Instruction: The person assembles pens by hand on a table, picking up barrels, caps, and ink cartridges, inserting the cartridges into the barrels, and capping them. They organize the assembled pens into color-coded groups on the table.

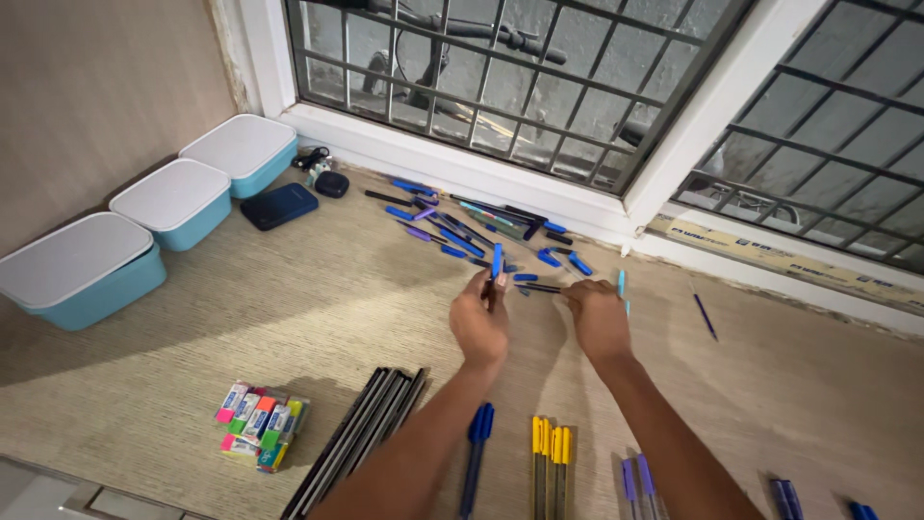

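Reaching out over the beige floor (pixel 289 308), both arms are stretching toward the scattered pile of pens (pixel 472 231) lying far by the window frame (pixel 481 173). The left hand (pixel 479 323) is pinching a blue pen (pixel 497 262) upright, fingers closed on it. The right hand (pixel 599 318), just beside it, is curling over a light blue pen (pixel 622 284); whether it is gripping it, I cannot tell.

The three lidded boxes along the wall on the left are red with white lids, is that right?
Not quite. The head view shows the three lidded boxes along the left wall are light blue, not red. Their lids are white, as you said.
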